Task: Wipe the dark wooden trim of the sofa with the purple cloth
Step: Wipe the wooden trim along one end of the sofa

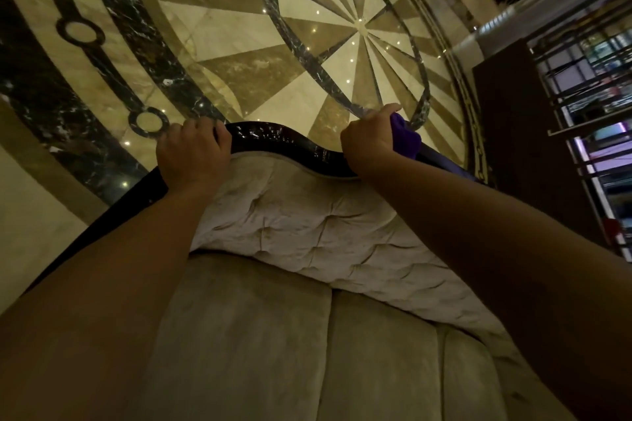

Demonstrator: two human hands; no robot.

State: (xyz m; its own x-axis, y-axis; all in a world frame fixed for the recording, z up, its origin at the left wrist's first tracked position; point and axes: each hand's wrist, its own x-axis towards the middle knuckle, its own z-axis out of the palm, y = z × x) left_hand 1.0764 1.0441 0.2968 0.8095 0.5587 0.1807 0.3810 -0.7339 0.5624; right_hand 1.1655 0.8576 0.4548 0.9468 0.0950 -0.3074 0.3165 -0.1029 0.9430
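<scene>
The sofa's dark wooden trim [290, 143] curves glossy along the top of the tufted beige backrest [307, 215]. My left hand [193, 155] grips the trim at its left part, fingers curled over the far side. My right hand [367, 140] presses the bunched purple cloth [407, 138] onto the trim further right; the cloth sticks out beyond my fingers. The trim under both hands is hidden.
Beige seat cushions [273, 352] fill the foreground. Behind the sofa lies a polished marble floor [273, 27] with a star inlay and dark bands. A dark wooden cabinet [519, 133] and metal railings [591, 96] stand at the right.
</scene>
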